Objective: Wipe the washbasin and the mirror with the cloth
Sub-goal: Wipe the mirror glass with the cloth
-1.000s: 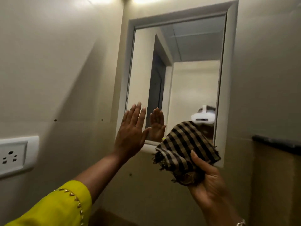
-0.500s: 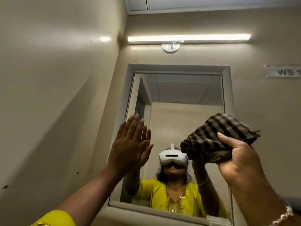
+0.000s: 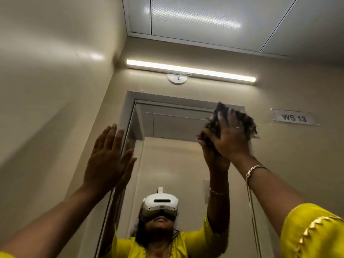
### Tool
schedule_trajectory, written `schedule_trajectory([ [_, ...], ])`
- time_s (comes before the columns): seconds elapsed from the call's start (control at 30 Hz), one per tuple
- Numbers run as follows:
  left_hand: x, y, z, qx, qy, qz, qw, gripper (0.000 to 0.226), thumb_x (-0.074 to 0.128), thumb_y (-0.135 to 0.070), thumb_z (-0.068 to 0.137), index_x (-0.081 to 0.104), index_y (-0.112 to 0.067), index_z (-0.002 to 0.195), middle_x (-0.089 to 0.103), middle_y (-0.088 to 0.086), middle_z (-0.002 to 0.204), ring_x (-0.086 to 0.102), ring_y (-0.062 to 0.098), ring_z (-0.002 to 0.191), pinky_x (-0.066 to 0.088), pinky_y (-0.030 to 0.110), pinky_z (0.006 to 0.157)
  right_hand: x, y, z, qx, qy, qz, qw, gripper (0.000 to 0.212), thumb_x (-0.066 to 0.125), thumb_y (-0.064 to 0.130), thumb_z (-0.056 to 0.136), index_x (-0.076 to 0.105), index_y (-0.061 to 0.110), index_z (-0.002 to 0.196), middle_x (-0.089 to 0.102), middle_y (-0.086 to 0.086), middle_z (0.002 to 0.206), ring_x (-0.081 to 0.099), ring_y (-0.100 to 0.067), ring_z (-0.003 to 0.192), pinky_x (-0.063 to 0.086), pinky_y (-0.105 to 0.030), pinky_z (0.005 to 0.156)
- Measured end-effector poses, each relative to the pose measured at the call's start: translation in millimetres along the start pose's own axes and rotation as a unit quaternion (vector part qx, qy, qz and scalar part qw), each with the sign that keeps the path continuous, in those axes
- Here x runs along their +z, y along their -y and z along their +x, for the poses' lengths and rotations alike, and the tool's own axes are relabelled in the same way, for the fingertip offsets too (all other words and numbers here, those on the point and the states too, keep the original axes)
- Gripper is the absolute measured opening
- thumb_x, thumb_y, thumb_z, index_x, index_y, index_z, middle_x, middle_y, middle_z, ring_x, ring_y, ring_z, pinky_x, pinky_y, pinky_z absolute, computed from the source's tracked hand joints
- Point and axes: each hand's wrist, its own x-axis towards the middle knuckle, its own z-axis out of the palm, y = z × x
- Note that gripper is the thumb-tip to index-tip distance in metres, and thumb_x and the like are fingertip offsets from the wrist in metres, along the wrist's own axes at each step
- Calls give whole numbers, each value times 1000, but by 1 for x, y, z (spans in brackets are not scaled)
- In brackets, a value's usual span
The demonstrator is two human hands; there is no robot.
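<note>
The framed mirror (image 3: 173, 149) hangs on the beige wall straight ahead and reflects a person in yellow with a white headset. My right hand (image 3: 230, 138) presses the dark checked cloth (image 3: 214, 121) against the mirror's top right corner; the cloth is blurred and mostly hidden behind the hand. My left hand (image 3: 108, 161) lies flat with fingers spread on the mirror's left frame edge. The washbasin is out of view below.
A lit tube light (image 3: 189, 71) runs above the mirror. A label reading WS 13 (image 3: 293, 117) sticks to the wall on the right. The side wall (image 3: 52, 90) stands close on the left, and ceiling panels (image 3: 223, 21) show overhead.
My right hand has carried the cloth up from the mirror's lower edge to its top right corner. My left hand slid higher along the left frame. The view tilted up.
</note>
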Motion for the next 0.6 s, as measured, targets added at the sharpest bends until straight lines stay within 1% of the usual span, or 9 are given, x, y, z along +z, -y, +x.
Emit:
schedule_trajectory([
  [0.03, 2, 2, -1, -8, 2, -3, 1000, 87, 4, -65, 87, 33, 0, 137, 33, 26, 145, 25, 36, 135, 21, 44, 106, 4, -1, 1, 14, 62, -11, 998, 73, 33, 59, 90, 13, 20, 148, -1, -12, 157, -3, -30, 145, 1, -47, 116],
  [0.07, 6, 2, -3, -15, 5, -8, 1000, 90, 2, -67, 85, 32, -1, 138, 31, 25, 146, 24, 36, 136, 20, 44, 107, 6, -2, 1, 22, 93, -6, 995, 78, 21, 68, 86, 9, 23, 149, -6, -9, 157, -9, -26, 144, -4, -44, 116],
  [0.1, 9, 3, -5, -22, 9, -16, 1000, 92, 1, -69, 83, 30, -2, 139, 28, 24, 148, 21, 35, 137, 18, 43, 108, 7, -3, 2, 24, 97, 14, 995, 78, 16, 69, 85, 11, 24, 148, -7, -8, 158, -11, -24, 144, -6, -43, 115],
  [0.2, 18, 0, -11, -51, 14, -48, 997, 97, -1, -76, 77, 22, -8, 143, 17, 18, 153, 9, 23, 138, 16, 41, 107, 6, -4, 6, 29, 42, 81, 995, 51, 27, 45, 97, 30, 21, 142, 7, -8, 157, 0, -23, 145, -1, -42, 117],
  [0.27, 20, -3, -12, -71, 18, -62, 995, 100, -1, -80, 72, 17, -13, 145, 9, 11, 155, 5, 18, 136, 21, 45, 106, 9, -3, 9, 24, -3, 81, 996, 42, 37, 31, 98, 36, 17, 137, 14, -12, 154, 9, -28, 143, 7, -46, 117],
  [0.33, 19, -3, -13, -78, 22, -63, 995, 101, 0, -81, 71, 14, -16, 146, 7, 8, 156, 4, 16, 135, 28, 50, 103, 15, -2, 6, 22, -12, 49, 998, 47, 38, 28, 96, 30, 15, 141, 11, -15, 154, 7, -31, 143, 6, -50, 117],
  [0.4, 19, -1, -14, -87, 26, -61, 994, 100, 2, -81, 71, 13, -15, 146, 8, 9, 156, 6, 17, 137, 31, 52, 102, 19, -5, 2, 38, 10, -13, 999, 57, 23, 36, 96, 11, 17, 148, -1, -13, 157, -6, -28, 145, -8, -45, 115],
  [0.47, 20, 0, -14, -102, 24, -66, 992, 96, 11, -76, 75, 13, -12, 146, 14, 13, 155, 14, 25, 140, 34, 54, 100, 22, -7, -3, 52, 15, -67, 996, 64, 10, 42, 90, 0, 20, 149, -8, -12, 157, -12, -27, 144, -14, -43, 113],
  [0.6, 19, 0, -14, -144, 15, -92, 985, 83, 27, -59, 80, 17, -7, 144, 28, 21, 149, 34, 39, 133, 38, 53, 98, 22, -6, -1, 58, 30, -76, 995, 56, 20, 36, 99, -1, 20, 149, -9, -13, 157, -11, -27, 144, -13, -43, 114],
])
